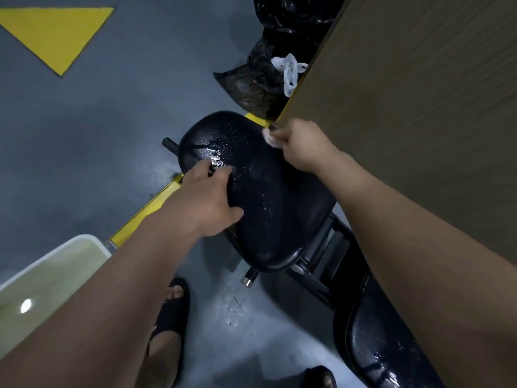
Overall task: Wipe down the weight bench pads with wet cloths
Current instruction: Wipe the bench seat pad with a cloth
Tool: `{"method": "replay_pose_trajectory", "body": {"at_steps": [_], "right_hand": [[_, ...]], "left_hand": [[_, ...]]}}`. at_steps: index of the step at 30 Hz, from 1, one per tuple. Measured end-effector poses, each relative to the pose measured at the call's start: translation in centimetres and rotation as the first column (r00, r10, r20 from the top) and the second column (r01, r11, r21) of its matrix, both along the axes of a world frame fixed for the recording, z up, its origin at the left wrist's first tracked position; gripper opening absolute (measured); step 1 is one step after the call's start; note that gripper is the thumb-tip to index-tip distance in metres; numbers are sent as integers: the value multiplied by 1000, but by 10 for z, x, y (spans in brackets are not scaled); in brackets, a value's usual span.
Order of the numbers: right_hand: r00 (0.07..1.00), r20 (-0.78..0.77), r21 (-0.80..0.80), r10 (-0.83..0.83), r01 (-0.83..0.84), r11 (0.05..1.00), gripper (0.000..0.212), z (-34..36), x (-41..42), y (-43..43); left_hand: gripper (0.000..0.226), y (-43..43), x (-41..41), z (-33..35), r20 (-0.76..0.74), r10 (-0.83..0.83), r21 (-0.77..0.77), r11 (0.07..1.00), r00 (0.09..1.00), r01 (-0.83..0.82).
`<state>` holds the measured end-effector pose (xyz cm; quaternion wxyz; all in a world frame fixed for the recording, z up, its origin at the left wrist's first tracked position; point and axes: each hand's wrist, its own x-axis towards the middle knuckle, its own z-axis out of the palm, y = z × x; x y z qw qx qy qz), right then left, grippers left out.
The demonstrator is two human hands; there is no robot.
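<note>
The left hand (207, 197) lies spread on the wet pad (268, 208), at its left edge, seemingly steadying it, while the right hand (300, 144) clenches a cloth (269, 138) at its far edge to wipe.

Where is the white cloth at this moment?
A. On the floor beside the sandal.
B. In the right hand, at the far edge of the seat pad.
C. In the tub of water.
B: the right hand grips the white cloth at the far edge of the wet seat pad.
</note>
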<state>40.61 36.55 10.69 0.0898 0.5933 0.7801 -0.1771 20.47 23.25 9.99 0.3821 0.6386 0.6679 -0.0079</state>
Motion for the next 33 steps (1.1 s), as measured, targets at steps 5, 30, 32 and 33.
{"method": "replay_pose_trajectory", "body": {"at_steps": [5,30,32,33], "right_hand": [[976,-141,-78,-166,156,985,25,34,31,-51],[426,-763,-297,-486,436,849,5,52,27,-69],[521,-744,-223,-417,395,891,21,46,26,-72],[534,-748,-240,-394,336,911,31,45,26,-75]], "left_hand": [[77,-10,-2,15,11,7,60,998,1000,-7],[19,16,33,55,828,487,-323,819,277,-474],[5,17,38,55,853,443,-281,837,277,-470],[15,17,40,55,860,432,-278,841,270,-463]]}}
